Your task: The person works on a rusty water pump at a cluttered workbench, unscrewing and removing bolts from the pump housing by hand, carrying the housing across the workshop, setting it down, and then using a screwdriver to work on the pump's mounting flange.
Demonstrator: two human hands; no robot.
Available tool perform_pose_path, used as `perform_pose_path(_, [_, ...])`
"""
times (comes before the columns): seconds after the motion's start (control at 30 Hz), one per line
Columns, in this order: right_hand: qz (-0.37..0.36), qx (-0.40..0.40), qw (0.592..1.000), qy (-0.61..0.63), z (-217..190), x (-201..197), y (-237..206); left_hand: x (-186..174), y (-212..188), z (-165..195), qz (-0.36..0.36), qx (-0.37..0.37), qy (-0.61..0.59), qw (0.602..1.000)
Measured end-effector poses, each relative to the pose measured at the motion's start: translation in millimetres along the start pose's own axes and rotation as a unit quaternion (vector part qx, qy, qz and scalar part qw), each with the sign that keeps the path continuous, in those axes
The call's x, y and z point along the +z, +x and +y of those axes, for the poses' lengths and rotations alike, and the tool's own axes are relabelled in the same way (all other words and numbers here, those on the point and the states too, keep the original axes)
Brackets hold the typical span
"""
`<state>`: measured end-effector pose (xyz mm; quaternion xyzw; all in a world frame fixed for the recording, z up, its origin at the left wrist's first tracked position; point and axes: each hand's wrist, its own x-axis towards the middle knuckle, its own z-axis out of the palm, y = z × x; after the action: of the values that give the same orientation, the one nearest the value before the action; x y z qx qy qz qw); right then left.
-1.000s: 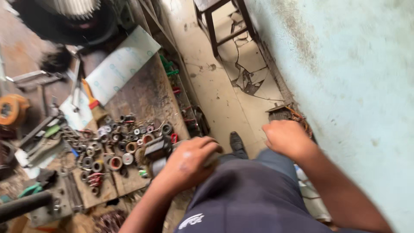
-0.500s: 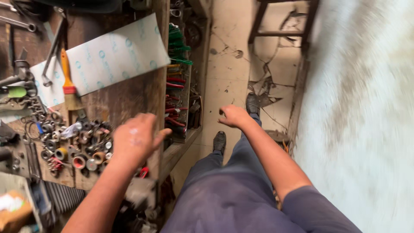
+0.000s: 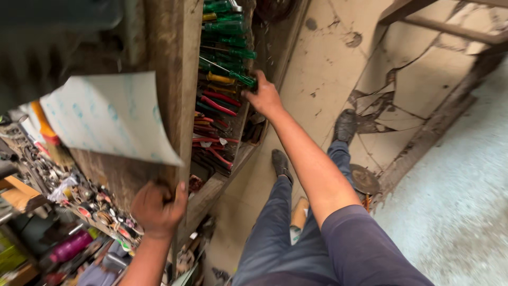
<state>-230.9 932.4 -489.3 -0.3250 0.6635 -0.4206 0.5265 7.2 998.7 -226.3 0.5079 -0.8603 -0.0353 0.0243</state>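
- The left hand (image 3: 157, 207) is curled tight around the front edge of the wooden worktop (image 3: 174, 79), gripping the wood.
- The right hand (image 3: 264, 98) is stretched out to the rack of screwdrivers (image 3: 225, 63) hanging on the side of the worktop.
- Its fingers touch a green-handled screwdriver (image 3: 241, 78) near the top of the rack. Whether they have closed around it cannot be told.
- Green handles sit at the top of the rack, yellow ones just under them, and red ones lower down.
- A curled white sheet (image 3: 111, 116) lies on the worktop, and a pile of small metal rings and bearings (image 3: 100, 206) sits near the left hand.
- The step in hand looks like picking a tool from the rack.
- The next move would need a firm pinch on one handle, then a straight pull so the tools beside it stay put.
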Motion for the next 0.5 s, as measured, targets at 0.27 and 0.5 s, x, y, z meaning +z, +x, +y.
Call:
perform_pose_path(0.27, [0.066, -0.089, 0.993, -0.030, 53.1, 34.6, 73.1, 11.0, -6.2, -18.3, -0.031, -0.043, 0.019, 0.998])
perform_pose_path(0.5, [0.039, -0.096, 0.984, -0.146, 68.3, 32.1, 83.8, 14.7, -10.8, -18.1, -0.035, -0.089, 0.032, 0.995])
